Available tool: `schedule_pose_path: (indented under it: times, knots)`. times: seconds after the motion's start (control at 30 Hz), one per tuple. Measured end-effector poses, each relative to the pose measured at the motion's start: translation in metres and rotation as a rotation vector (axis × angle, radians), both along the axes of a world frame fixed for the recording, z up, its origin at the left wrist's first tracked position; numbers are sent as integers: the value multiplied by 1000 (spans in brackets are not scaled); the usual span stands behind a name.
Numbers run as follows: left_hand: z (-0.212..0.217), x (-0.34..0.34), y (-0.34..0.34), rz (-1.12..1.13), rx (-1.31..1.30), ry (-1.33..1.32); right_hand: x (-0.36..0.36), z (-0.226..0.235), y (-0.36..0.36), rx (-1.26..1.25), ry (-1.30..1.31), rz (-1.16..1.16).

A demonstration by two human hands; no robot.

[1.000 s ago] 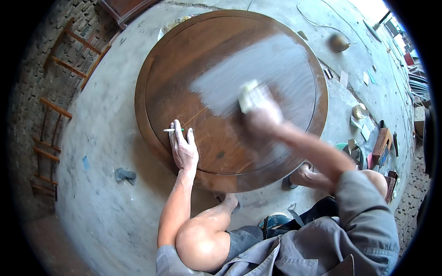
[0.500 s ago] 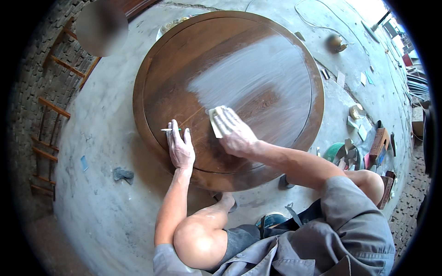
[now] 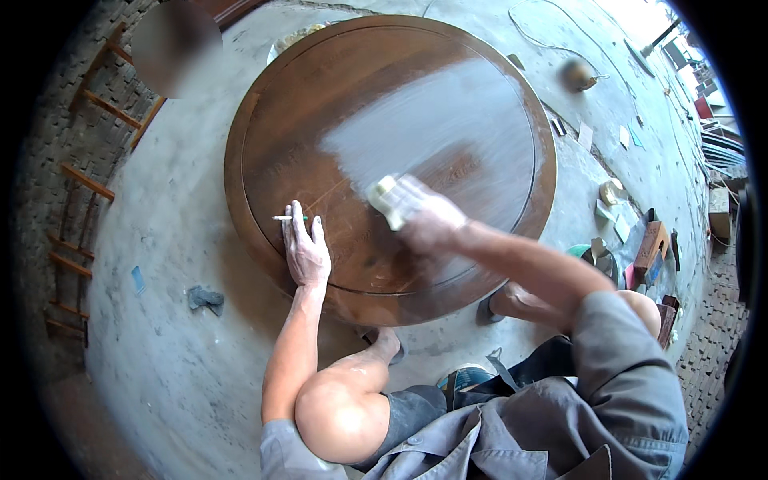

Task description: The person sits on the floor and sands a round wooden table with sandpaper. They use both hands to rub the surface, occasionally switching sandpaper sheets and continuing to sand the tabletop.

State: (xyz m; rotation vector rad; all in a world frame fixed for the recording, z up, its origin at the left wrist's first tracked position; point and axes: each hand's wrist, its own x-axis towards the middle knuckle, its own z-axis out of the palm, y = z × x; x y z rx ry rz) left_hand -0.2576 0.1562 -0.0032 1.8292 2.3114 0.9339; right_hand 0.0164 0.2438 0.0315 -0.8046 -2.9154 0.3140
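A round brown wooden tabletop (image 3: 320, 104) lies before me, with a broad streak of pale dust (image 3: 432, 112) over its upper right part. My right hand (image 3: 432, 220), blurred by motion, presses a pale folded sheet of sandpaper (image 3: 386, 196) onto the wood near the streak's lower edge. My left hand (image 3: 306, 248) rests on the lower left of the tabletop near the rim. Its fingers are stretched out, and a thin white cigarette (image 3: 282, 218) with a green end is held between two of them.
A grey rag (image 3: 206, 300) and a blue scrap (image 3: 138, 279) lie on the concrete floor at left. Wooden ladder-like frames (image 3: 112, 108) stand by the brick paving. At right are a wooden hand plane (image 3: 652, 248), a bucket (image 3: 604, 258), paper scraps and a loose cable (image 3: 552, 52).
My right hand has moved slightly to the right with the sandpaper, which has turned and bent. My left hand stays on the tabletop, its fingers a little more spread. The whole view has shifted slightly.
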Motion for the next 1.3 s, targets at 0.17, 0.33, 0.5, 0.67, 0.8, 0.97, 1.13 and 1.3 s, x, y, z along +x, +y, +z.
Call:
schedule_pose_path:
  times: [0.17,0.33,0.5,0.67,0.8,0.97,1.13,1.3]
  knots:
    - [6,6,7,5,8,8,123,-3,82,352,-127,-564]
    - [5,6,6,-17,-7,-50,-29,6,-29,110,72,-170]
    - [6,-4,-6,22,-15,-8,78,22,46,113,-53,-276]
    - [6,-3,-2,28,4,6,48,7,14,293,-165,-364]
    - [2,5,7,-9,9,-9,-1,-4,-38,87,47,-54]
    - [7,4,3,23,19,4,137,9,61,354,-172,-383]
    - [6,4,3,25,-7,9,11,10,-41,169,-68,-278]
    - [-1,-6,-1,-3,38,22,74,11,6,131,-16,-148]
